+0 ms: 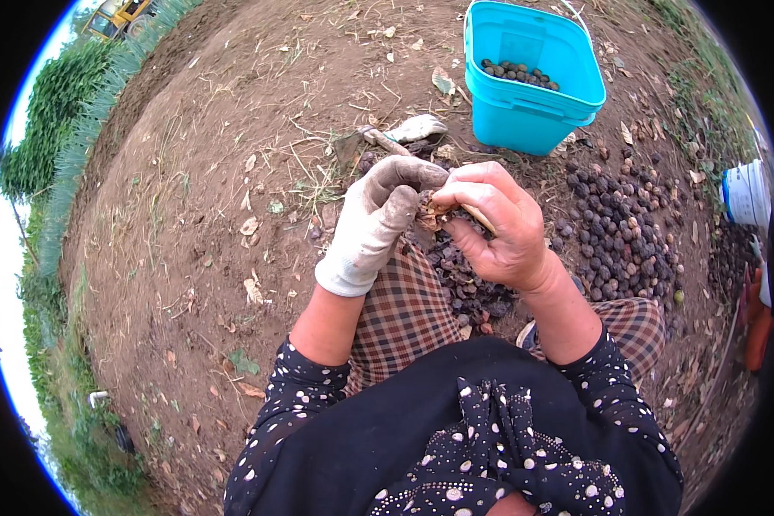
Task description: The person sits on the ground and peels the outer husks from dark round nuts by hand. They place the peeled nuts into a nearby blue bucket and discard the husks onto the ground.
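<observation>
My left hand (371, 219), in a soiled white glove, is closed around a nut with a torn brown husk (428, 211), apparently a walnut. My bare right hand (499, 225) pinches the husk from the other side. Under its curled fingers lies a narrow tan piece like a wooden handle (480, 220); its far end is hidden. Below the hands is a heap of dark husk scraps (469, 279). To the right spreads a pile of dark round nuts (619, 232). A turquoise bucket (533, 116) beyond the hands holds several cleaned-looking nuts (520, 74).
A white glove (417, 129) lies on the soil past my hands, beside a wooden-handled tool (387, 142). A white pail (746, 193) stands at the far right. Checked trouser legs (404, 301) frame the husk heap. A yellow vehicle (120, 19) shows at the upper left.
</observation>
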Tool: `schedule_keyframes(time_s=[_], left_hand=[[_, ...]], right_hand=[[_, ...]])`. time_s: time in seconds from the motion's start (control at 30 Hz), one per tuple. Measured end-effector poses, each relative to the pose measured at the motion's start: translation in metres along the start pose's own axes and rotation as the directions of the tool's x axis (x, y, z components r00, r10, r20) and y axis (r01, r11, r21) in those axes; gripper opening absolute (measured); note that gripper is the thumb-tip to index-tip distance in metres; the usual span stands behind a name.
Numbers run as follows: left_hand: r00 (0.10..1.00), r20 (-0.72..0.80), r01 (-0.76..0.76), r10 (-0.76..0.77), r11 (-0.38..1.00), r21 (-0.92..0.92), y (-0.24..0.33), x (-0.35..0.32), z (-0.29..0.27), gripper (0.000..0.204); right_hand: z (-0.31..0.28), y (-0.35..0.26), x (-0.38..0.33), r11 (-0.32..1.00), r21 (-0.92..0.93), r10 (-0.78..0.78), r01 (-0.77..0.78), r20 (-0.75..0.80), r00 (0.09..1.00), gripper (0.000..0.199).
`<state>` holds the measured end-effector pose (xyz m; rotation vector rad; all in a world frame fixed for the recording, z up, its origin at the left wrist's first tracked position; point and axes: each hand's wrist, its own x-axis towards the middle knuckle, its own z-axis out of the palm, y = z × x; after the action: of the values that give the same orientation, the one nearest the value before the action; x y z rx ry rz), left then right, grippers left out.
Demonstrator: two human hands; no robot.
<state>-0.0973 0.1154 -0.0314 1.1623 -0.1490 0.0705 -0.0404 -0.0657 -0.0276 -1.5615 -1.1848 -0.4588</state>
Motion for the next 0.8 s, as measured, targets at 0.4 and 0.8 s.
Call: schedule_keyframes(time_s=[0.4,0.8], left_hand=[[0.999,-0.032,0.034,-0.030,0.989,0.147,-0.002,0.001,0.003,0.046],[0.989,-0.018,0.145,-0.144,0.972,0.183,-0.003,0.001,0.000,0.044]], right_hand=[[0.009,0.001,-0.004,0.984,-0.165,-0.069,0.060,-0.053,0.996,0.039],[-0.002,-0.003,0.002,0.970,-0.241,0.048,-0.025,0.089,0.995,0.040]])
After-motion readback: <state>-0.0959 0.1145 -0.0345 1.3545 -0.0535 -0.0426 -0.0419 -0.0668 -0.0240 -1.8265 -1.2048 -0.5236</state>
